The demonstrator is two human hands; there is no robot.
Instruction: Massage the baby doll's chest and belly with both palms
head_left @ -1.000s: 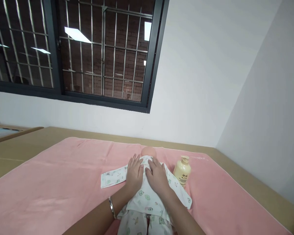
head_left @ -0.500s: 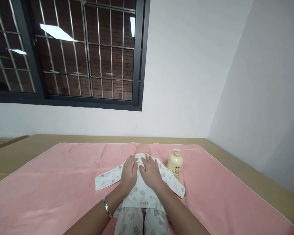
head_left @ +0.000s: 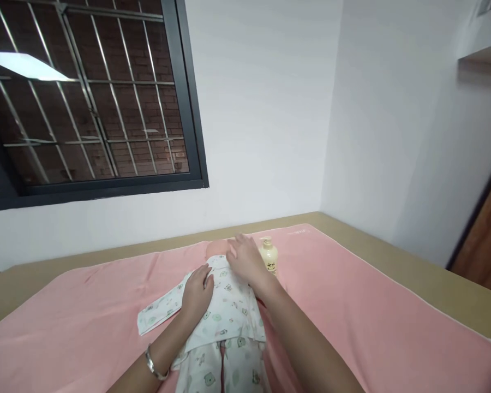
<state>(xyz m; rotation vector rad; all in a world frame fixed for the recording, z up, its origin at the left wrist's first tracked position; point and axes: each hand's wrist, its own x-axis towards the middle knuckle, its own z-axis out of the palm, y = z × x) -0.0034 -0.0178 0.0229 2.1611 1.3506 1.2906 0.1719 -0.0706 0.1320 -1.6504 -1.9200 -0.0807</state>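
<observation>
A baby doll lies on its back on a pink mat, in a white printed top and matching trousers. My left hand, with a silver bangle at the wrist, rests on the doll's chest and shoulder on the left, fingers extended. Beside the doll's head, over its shoulder on the right, is my right hand, fingers slightly bent and apart; whether it touches the doll I cannot tell. My right hand and forearm hide the doll's sleeve on that side. Just beyond that hand stands a cream pump bottle, partly covered by it.
The pink mat covers most of a tan tabletop. A white wall rises behind it, with a dark-framed barred window at the left. Brown wood shows at the far right.
My right hand has lifted off the doll's chest and moved up beside its head. My left hand stays on the doll, slightly farther to the side. The view has turned to the right.
</observation>
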